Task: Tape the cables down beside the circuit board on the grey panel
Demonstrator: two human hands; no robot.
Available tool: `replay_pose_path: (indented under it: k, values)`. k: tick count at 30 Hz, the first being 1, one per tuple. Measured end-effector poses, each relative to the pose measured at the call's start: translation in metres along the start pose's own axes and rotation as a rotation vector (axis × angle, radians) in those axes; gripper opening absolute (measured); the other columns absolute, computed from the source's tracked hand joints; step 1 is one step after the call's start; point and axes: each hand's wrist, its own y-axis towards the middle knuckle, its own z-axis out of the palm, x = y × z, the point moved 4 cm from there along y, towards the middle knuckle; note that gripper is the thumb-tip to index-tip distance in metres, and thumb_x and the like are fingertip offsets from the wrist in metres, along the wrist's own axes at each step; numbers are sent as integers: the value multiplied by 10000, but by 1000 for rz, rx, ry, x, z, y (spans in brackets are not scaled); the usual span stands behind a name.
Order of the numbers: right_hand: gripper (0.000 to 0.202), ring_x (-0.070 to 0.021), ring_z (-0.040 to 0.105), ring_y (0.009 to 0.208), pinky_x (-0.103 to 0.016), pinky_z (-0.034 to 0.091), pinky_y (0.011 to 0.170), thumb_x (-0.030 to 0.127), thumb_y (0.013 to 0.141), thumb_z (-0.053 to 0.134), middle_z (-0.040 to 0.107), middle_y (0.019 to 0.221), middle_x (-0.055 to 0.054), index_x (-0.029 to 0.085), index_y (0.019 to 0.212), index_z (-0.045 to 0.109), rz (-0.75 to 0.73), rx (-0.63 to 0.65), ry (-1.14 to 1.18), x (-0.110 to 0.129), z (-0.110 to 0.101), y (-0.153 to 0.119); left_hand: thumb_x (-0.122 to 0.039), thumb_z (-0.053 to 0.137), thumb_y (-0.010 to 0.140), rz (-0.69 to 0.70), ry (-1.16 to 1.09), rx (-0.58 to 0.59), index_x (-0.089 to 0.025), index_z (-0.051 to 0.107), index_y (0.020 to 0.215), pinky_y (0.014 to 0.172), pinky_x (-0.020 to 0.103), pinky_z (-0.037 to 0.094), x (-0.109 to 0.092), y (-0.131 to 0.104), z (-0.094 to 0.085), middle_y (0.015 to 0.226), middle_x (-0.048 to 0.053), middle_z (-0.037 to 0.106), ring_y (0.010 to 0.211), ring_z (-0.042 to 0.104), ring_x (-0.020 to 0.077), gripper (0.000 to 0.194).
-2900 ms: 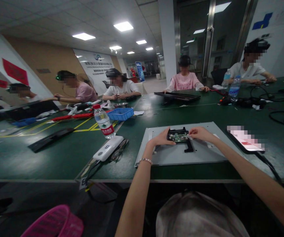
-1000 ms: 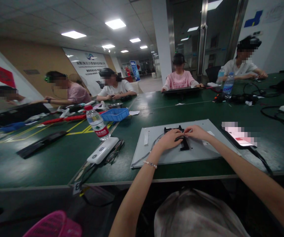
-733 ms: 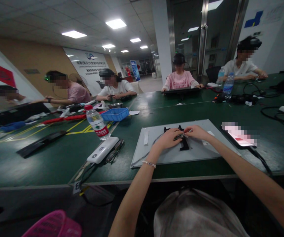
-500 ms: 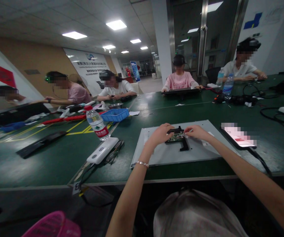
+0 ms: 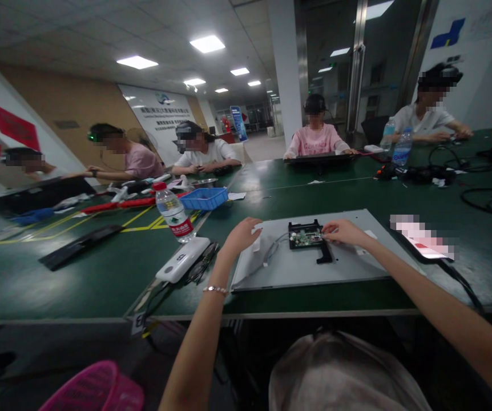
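Observation:
A flat grey metal panel (image 5: 280, 271) lies on the green table before me. On it sits a green circuit board (image 5: 308, 237) in a black bracket (image 5: 325, 253), with thin grey cables (image 5: 275, 249) running from its left side. At the panel's left far corner is my left hand (image 5: 242, 236), empty, with thumb and fingers apart. My right hand (image 5: 342, 233) is closed at the right edge of the board, fingertips pinched together; whatever is between them is too small to make out.
Left of the panel are a white power bank (image 5: 184, 260), a water bottle (image 5: 174, 214) and a blue basket (image 5: 205, 198). A dark bar (image 5: 79, 245) lies farther left. On the right rests a lit phone (image 5: 421, 237) with a cable. Several people sit around the table.
My left hand has moved left, away from the board to the panel's left edge, uncovering the board and the grey cables. My right hand stays at the board's right edge.

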Motion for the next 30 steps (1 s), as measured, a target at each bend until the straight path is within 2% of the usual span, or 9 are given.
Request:
replay_pose_path:
  k: [3, 9, 13, 18, 21, 24, 28, 30]
  values:
    - [269, -115, 609, 617, -203, 484, 527, 335, 775, 666, 690, 840, -53, 154, 974, 669, -5, -6, 4, 1, 0, -1, -237, 483, 846, -26, -15, 27, -167, 595, 1193, 920, 324, 462, 10, -6, 10, 1163, 94, 596, 927, 620, 195, 371]
    - [215, -127, 610, 651, -198, 479, 517, 344, 786, 641, 679, 800, -53, 156, 884, 677, 3, -8, -3, 7, -1, -5, -234, 529, 814, -74, -34, -23, -164, 515, 1290, 936, 323, 451, 23, -12, 29, 1260, 111, 527, 946, 606, 188, 481]
    - [217, -126, 602, 633, -207, 474, 506, 351, 780, 638, 680, 807, -58, 152, 861, 674, 4, -25, -21, 10, 0, -7, -257, 556, 800, -98, -58, -4, -160, 525, 1282, 906, 318, 463, 29, -11, 37, 1188, 104, 578, 933, 607, 201, 493]
    - [222, -140, 619, 663, -214, 466, 511, 336, 789, 629, 693, 848, -63, 158, 910, 681, 5, -23, -18, 12, -1, -8, -251, 575, 768, -83, -116, -28, -171, 576, 1225, 858, 314, 478, 29, -9, 39, 1107, 77, 621, 807, 611, 179, 464]
    - [207, -142, 629, 652, -248, 487, 594, 313, 817, 606, 707, 877, -63, 160, 932, 684, -10, -64, -63, 13, -4, -8, -203, 558, 753, -77, -126, -53, -168, 613, 1180, 848, 304, 476, 26, -9, 39, 1043, 72, 649, 804, 614, 175, 431]
    - [184, -148, 634, 662, -291, 493, 698, 286, 842, 580, 713, 932, -67, 162, 924, 688, -47, -165, -151, 16, -12, -8, -191, 525, 763, -135, -156, -99, -168, 680, 1053, 804, 284, 479, 26, -9, 34, 948, 62, 684, 788, 617, 174, 330]
    - [186, -172, 640, 730, -307, 485, 734, 268, 849, 559, 705, 974, -65, 170, 944, 685, -122, -276, -222, 25, -20, -10, -263, 507, 789, -255, -346, -185, -155, 706, 932, 654, 252, 474, 30, -10, 16, 777, 44, 689, 662, 601, 154, 267]
    - [191, -176, 634, 742, -307, 480, 725, 255, 852, 548, 699, 982, -61, 177, 964, 681, -156, -323, -246, 30, -22, -12, -316, 515, 793, -267, -488, -253, -155, 703, 920, 593, 234, 456, 28, -11, 4, 775, 43, 689, 633, 585, 140, 278]
